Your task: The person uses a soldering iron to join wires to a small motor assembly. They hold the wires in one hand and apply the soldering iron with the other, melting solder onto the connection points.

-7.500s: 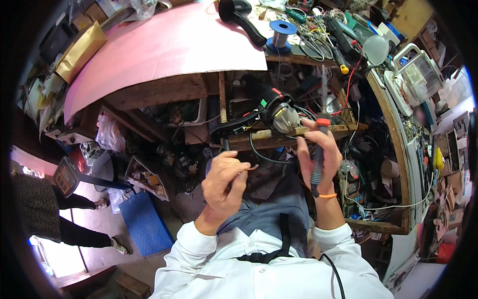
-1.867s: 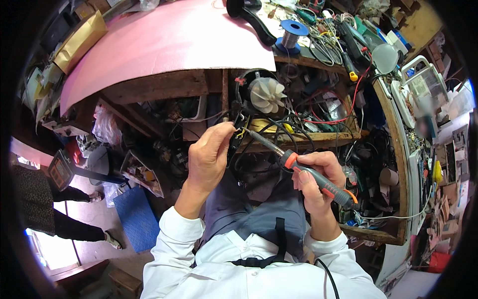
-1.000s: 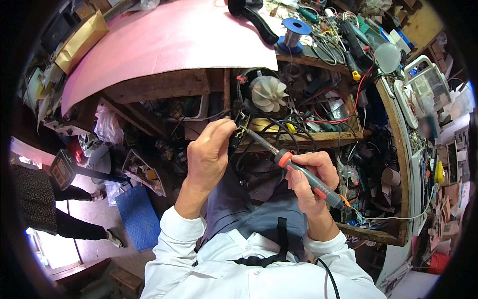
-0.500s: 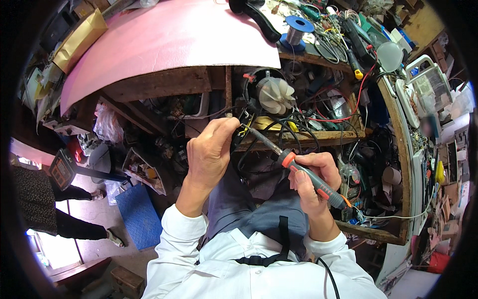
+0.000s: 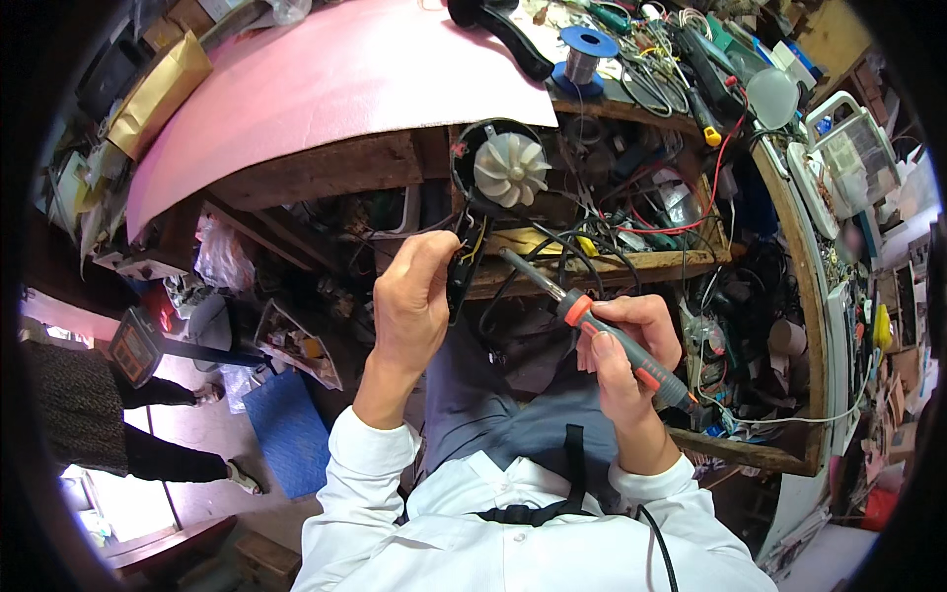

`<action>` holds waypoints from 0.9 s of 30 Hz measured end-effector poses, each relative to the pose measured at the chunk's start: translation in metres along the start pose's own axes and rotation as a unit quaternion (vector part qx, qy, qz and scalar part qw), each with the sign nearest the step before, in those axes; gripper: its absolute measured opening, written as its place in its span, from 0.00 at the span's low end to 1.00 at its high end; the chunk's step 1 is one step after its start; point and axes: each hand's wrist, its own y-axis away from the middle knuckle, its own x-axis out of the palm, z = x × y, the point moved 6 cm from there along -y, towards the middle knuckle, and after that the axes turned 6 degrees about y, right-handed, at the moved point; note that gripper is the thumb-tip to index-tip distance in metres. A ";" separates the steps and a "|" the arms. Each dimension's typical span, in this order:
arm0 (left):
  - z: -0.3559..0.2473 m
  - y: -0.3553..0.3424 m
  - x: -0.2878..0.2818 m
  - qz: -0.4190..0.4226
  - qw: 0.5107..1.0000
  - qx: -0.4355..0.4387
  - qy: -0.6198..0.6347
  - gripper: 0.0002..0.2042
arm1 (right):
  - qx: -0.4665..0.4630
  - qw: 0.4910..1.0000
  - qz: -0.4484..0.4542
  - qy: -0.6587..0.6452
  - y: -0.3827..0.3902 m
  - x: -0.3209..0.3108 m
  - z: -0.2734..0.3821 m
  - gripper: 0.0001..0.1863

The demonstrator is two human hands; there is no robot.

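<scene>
My left hand [image 5: 412,296] is closed, its thumb and fingers pinched at the handle of an opened hair dryer [image 5: 460,286]. Yellow wire shows in that black handle beside my fingertips; what exactly they pinch is hidden. At the dryer's round far end sits a white finned fan wheel [image 5: 510,170]. My right hand [image 5: 631,345] grips a grey and red soldering iron [image 5: 631,357] by its handle. The iron's metal tip points up and left, a short gap to the right of the wires.
A pink sheet [image 5: 345,94] covers the bench, with a curved black casing part [image 5: 508,39] and a blue solder spool [image 5: 589,44] at its right. Below is a cluttered wooden drawer [image 5: 631,268] with cables. At left stand a person [image 5: 74,409] and a scale with a blue platform [image 5: 288,434].
The fan-wheel end of the hair dryer has swung left and upward, and its wheel now faces me more squarely. The soldering iron's tip has come away from the wires.
</scene>
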 end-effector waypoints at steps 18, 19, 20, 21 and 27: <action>-0.002 0.001 0.004 0.002 0.998 0.009 -0.070 0.14 | -0.003 1.000 0.004 0.009 0.002 0.002 -0.003 0.13; -0.004 0.000 0.004 0.008 0.997 0.014 -0.081 0.14 | -0.010 1.000 -0.001 0.002 0.004 0.000 -0.001 0.13; -0.007 0.000 0.003 0.013 0.995 0.029 -0.097 0.15 | -0.006 1.000 -0.009 -0.007 0.006 -0.002 0.000 0.13; -0.009 0.001 0.003 0.018 0.993 0.043 -0.112 0.15 | -0.002 1.000 -0.018 -0.015 0.007 -0.004 0.001 0.13; -0.021 0.005 0.002 0.045 0.977 0.108 -0.179 0.16 | -0.004 0.999 -0.031 -0.019 0.017 -0.009 0.000 0.14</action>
